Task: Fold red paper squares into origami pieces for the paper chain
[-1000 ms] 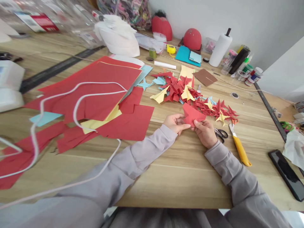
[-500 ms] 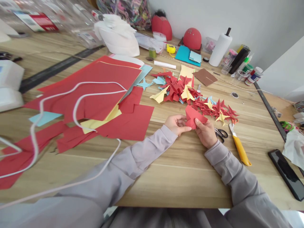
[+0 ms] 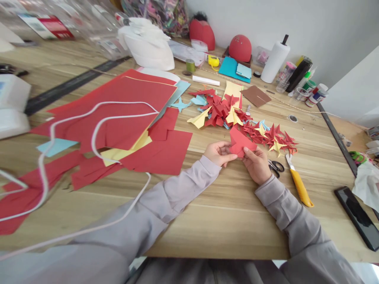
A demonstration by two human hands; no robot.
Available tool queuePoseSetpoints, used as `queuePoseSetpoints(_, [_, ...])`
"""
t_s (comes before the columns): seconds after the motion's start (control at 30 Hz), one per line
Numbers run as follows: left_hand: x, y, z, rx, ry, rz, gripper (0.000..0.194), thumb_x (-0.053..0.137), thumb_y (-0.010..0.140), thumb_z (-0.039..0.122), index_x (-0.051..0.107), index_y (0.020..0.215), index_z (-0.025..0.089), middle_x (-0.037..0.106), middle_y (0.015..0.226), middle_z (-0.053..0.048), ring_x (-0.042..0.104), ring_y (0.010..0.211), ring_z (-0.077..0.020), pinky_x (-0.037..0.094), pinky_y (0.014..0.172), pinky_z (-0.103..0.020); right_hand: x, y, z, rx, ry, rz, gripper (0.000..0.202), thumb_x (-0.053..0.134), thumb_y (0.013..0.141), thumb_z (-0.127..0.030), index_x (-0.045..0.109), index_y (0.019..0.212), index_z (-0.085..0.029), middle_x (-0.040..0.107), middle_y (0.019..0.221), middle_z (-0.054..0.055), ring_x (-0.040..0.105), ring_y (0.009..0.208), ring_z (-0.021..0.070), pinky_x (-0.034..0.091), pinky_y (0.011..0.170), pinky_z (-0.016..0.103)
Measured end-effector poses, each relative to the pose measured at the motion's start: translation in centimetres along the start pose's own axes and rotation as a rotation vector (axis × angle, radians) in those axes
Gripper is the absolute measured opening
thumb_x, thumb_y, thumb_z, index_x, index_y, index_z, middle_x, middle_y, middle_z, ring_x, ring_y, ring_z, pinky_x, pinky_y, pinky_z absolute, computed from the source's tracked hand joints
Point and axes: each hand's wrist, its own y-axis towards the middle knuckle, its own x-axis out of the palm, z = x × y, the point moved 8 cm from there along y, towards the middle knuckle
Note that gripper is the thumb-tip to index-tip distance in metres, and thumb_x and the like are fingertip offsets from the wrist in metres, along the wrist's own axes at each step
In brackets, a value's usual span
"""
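Note:
A creased piece of red paper (image 3: 240, 142) is held up between my two hands, just above the table. My left hand (image 3: 219, 154) pinches its lower left edge between thumb and fingers. At its right lower edge, my right hand (image 3: 257, 163) grips it with the thumb on the near face; the other fingers are partly hidden behind. Just beyond lies a heap of folded red paper shapes (image 3: 220, 112), mixed with yellow and blue ones. A yellow paper star (image 3: 276, 146) lies to the right of the hands. Black-handled scissors (image 3: 276, 169) rest beside my right hand.
A yellow utility knife (image 3: 300, 187) and a black phone (image 3: 357, 217) lie at the right. Large red paper sheets (image 3: 139, 98) spread over the left, crossed by a white cable (image 3: 94, 134). Bottles (image 3: 299, 75) and a tape measure (image 3: 213, 61) stand along the back.
The red paper has shifted slightly left and away from me and shows a broader, flatter face. Both hands keep hold of it, with my left hand moved slightly.

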Motion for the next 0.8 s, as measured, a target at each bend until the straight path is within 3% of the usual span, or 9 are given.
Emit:
queuePoseSetpoints(0.13, [-0.6,0.3,0.4,0.05,-0.056,0.061,0.047,0.081,0.05,0.025,0.063,0.09,0.009,0.064,0.065,0.0,0.043,0.03,-0.0028,0.031,0.03,-0.019,-0.4,0.0,0.3,0.005,0.008,0.013,0.018,0.077,0.061,-0.022,0.065,0.074,-0.02,0.066,0.07,-0.003,0.057,0.059,0.0086,0.047,0.058,0.022])
queuePoseSetpoints(0.3, [-1.1,0.5,0.7,0.075,-0.085,0.108,0.038,0.08,0.051,0.025,0.064,0.083,0.01,0.061,0.054,0.003,0.041,0.029,-0.0033,0.03,0.03,-0.018,0.0,-0.2,0.5,-0.011,-0.14,-0.065,0.028,0.079,0.06,-0.024,0.068,0.086,-0.022,0.07,0.082,0.0,0.061,0.07,0.0123,0.05,0.069,0.027])
queuePoseSetpoints(0.5, [-0.8,0.0,0.7,0.054,0.021,0.106,0.039,0.081,0.048,0.028,0.063,0.078,0.01,0.061,0.053,0.002,0.042,0.03,-0.0033,0.028,0.03,-0.017,0.0,-0.3,0.5,-0.018,-0.281,-0.07,0.018,0.078,0.06,-0.028,0.068,0.072,-0.018,0.068,0.066,0.0,0.059,0.058,0.0118,0.048,0.06,0.025])
queuePoseSetpoints(0.67, [-0.6,0.0,0.7,0.044,0.033,0.087,0.044,0.083,0.046,0.029,0.065,0.081,0.009,0.065,0.063,-0.001,0.046,0.034,-0.0039,0.032,0.031,-0.018,0.5,-0.6,0.2,0.004,-0.355,-0.097,0.02,0.078,0.06,-0.029,0.068,0.074,-0.018,0.069,0.067,0.0,0.059,0.057,0.0122,0.047,0.057,0.024])
queuePoseSetpoints(0.8, [-0.7,0.1,0.7,0.03,0.069,0.076,0.041,0.083,0.045,0.032,0.065,0.074,0.01,0.06,0.051,0.001,0.041,0.031,-0.0032,0.028,0.03,-0.018,0.5,-0.8,0.0,-0.019,-0.438,-0.08,0.024,0.077,0.06,-0.032,0.069,0.076,-0.017,0.069,0.067,0.001,0.058,0.057,0.0125,0.046,0.056,0.025])
